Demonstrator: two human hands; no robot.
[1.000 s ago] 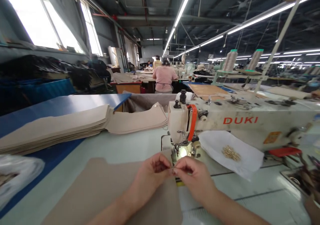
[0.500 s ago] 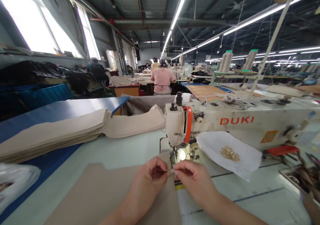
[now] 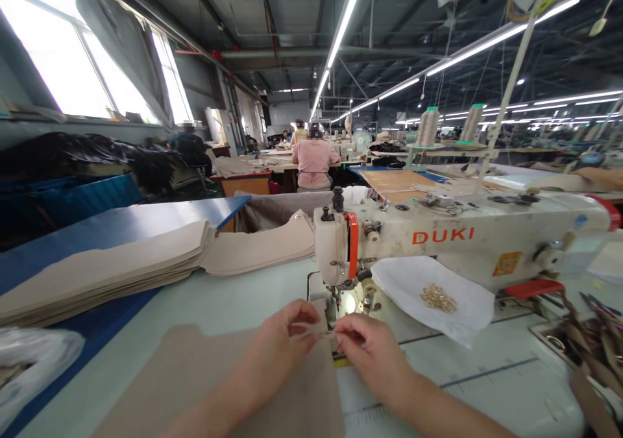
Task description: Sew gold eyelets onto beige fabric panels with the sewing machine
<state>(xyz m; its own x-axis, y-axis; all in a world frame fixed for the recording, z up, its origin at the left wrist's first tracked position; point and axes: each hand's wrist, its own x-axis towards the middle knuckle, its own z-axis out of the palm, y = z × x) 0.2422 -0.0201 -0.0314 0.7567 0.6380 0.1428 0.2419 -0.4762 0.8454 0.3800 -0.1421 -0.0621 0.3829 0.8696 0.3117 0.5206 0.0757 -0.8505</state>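
My left hand (image 3: 282, 344) and my right hand (image 3: 374, 347) meet fingertip to fingertip just in front of the sewing machine's needle area. A small, thin, pale piece (image 3: 327, 334) spans the gap between them, its kind too small to make out. The right thumb and index finger pinch one end. At the other end are the left thumb and fingers, with the left index finger arched above. A flat beige fabric panel (image 3: 195, 366) lies beneath my left hand, its edge reaching the sewing machine (image 3: 399, 237). Both hands are over the table, close to the machine's lit needle plate.
A white sheet (image 3: 409, 282) holding small gold-coloured metal pieces (image 3: 438, 297) rests against the machine. Stacked beige panels (image 3: 111, 263) lie on the left. Brown straps (image 3: 588, 340) and a clear plastic bag (image 3: 43, 360) flank the table. Ahead sits a person in pink (image 3: 315, 160).
The view has shifted, so the machine appears slightly further left. My left index finger has lifted away from the thumb a little. Both hands stay at the same spot before the needle.
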